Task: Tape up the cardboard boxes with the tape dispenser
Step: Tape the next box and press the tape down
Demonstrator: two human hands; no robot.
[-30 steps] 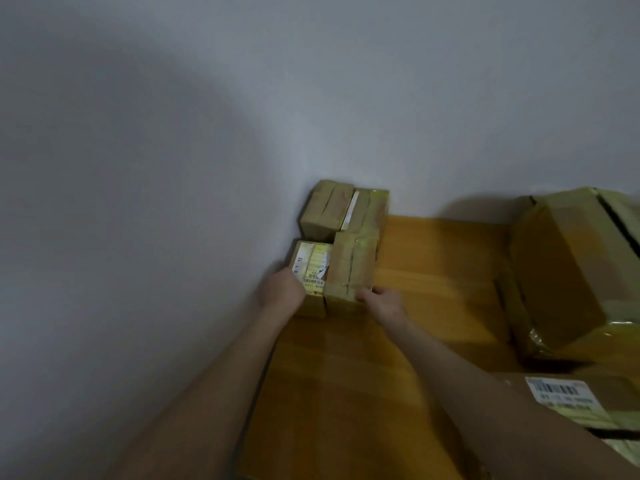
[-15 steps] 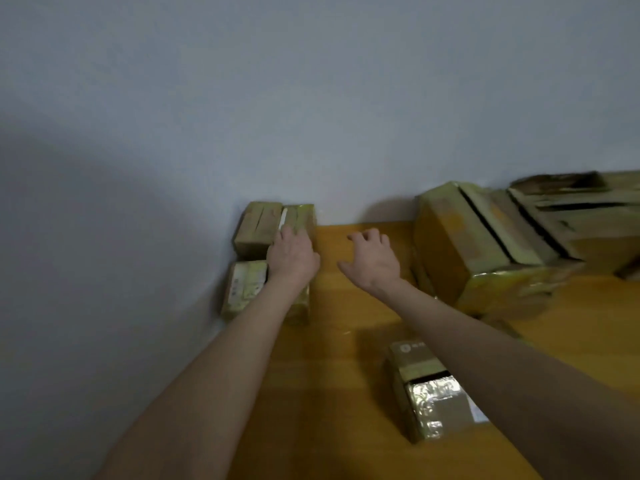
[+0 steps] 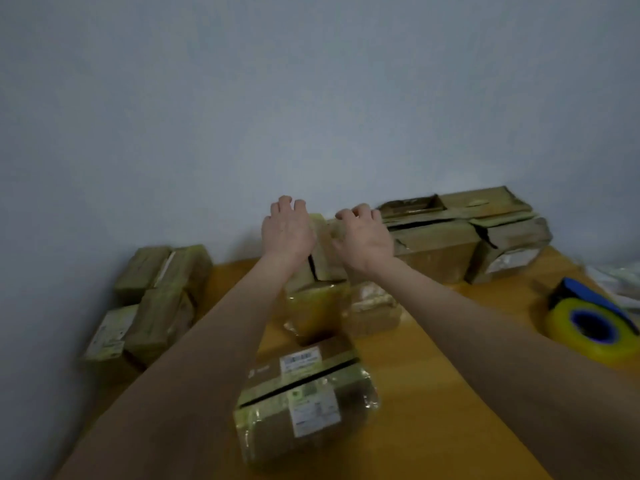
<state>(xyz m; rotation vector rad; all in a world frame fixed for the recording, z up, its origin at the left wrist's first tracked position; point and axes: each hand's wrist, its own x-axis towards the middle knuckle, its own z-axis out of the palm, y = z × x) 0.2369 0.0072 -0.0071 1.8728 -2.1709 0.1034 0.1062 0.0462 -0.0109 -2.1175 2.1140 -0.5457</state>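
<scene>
both arms stretched out over the wooden table (image 3: 433,445). my l hand (image 3: 289,232) is back-up, fingers loosely bent at the tips, holding nothing, above the top left of the tall box (image 3: 320,306) in the middle. my r hand (image 3: 363,239) is just beside it over the same box, fingers curled tighter near its far top edge. can't tell if it grips the box or only hovers.

that tall box stands upright: brown cardboard, dark open seam btwn its top flaps, front face wrapped in shiny clear tape. a low small box (image 3: 375,315) sits right against its right side.

nearest me, btwn my forearms, is a labelled box (image 3: 304,407): white shipping labels, black slit across the top, glossy tape round the near end.

tape dispenser (image 3: 588,323) lies on the table's right side, well apart from both hands: fat yellow roll w/ blue core, blue frame behind it.

on the left, against the wall (image 3: 311,98), four small boxes (image 3: 157,299) are packed together, taped, one w/ a white label. at back right, big boxes (image 3: 460,237) w/ torn, gaping flaps sit along the wall. white plastic stuff (image 3: 620,278) at the right edge, too blurred to id.
</scene>
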